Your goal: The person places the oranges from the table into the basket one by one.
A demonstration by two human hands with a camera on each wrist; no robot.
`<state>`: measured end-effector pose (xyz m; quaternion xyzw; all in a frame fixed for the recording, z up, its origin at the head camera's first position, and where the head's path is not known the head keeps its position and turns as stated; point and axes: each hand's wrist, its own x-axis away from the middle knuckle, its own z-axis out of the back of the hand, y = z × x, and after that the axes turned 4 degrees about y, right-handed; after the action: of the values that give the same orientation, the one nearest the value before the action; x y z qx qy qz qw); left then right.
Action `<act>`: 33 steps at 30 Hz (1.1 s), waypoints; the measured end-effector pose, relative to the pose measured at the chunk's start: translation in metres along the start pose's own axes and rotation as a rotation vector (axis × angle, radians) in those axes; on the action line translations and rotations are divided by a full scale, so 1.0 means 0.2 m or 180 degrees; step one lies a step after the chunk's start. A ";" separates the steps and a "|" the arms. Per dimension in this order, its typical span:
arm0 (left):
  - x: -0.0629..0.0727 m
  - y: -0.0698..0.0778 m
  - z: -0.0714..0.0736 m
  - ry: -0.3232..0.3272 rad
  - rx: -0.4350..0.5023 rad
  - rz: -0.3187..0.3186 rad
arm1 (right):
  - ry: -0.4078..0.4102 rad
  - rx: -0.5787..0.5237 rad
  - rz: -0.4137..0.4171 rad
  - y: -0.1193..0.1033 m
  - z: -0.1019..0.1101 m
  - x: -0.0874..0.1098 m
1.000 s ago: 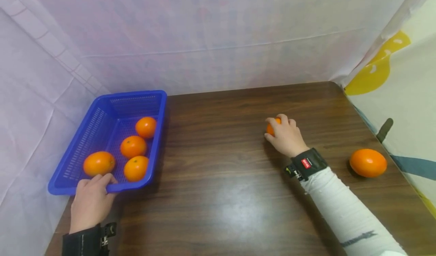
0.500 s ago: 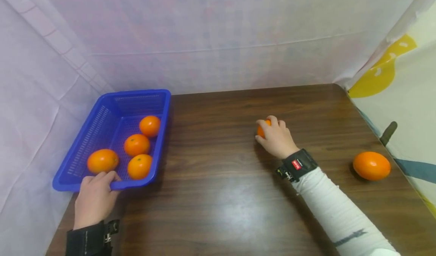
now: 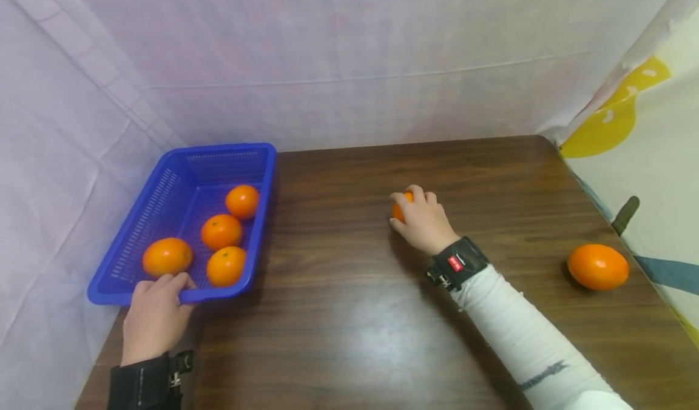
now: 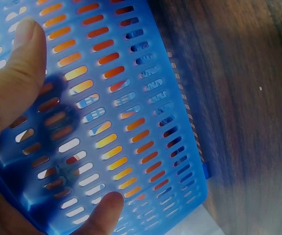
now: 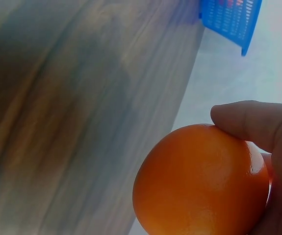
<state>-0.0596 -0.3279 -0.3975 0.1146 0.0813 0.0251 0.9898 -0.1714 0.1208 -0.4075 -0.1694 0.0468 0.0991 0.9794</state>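
Table (image 3: 327,337): blue basket (image 3: 180,216), four oranges (image 3: 221,231) inside; left hand (image 3: 155,319) grips rim (image 3: 218,293), right hand (image 3: 423,222) another orange (image 5: 202,181).

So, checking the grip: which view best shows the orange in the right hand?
Right wrist: the orange appears largest and mostly uncovered. The head view shows a small part past the right hand; left wrist shows none of it.

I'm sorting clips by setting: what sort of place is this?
Probably a makeshift recording booth, though I can't be sure: pale, cloth-like sheets hang behind and beside the wood-grain table, and a black band circles each wrist.
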 end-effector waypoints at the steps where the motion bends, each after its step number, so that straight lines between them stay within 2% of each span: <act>1: 0.00 0.00 0.00 -0.0005 0.0001 0.0001 | 0.0003 0.0021 0.0029 -0.01 0.00 -0.01; 12: 0.01 -0.01 -0.01 -0.0005 0.0006 0.0029 | 0.0137 0.0137 0.0339 -0.21 -0.05 -0.07; 20: 0.01 -0.01 0.00 0.0049 -0.0005 -0.0014 | 0.0036 0.0152 0.0446 -0.34 -0.05 -0.08; 26: 0.01 0.00 0.00 0.0027 -0.0027 0.0027 | -0.0001 0.0118 0.0510 -0.40 -0.06 -0.10; 33: 0.00 0.01 0.00 0.0047 -0.0045 -0.0021 | -0.0035 0.0138 0.0570 -0.45 -0.08 -0.12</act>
<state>-0.0587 -0.3266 -0.3973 0.1072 0.0887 0.0233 0.9900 -0.1777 0.0282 -0.3906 -0.1428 0.0586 0.1862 0.9703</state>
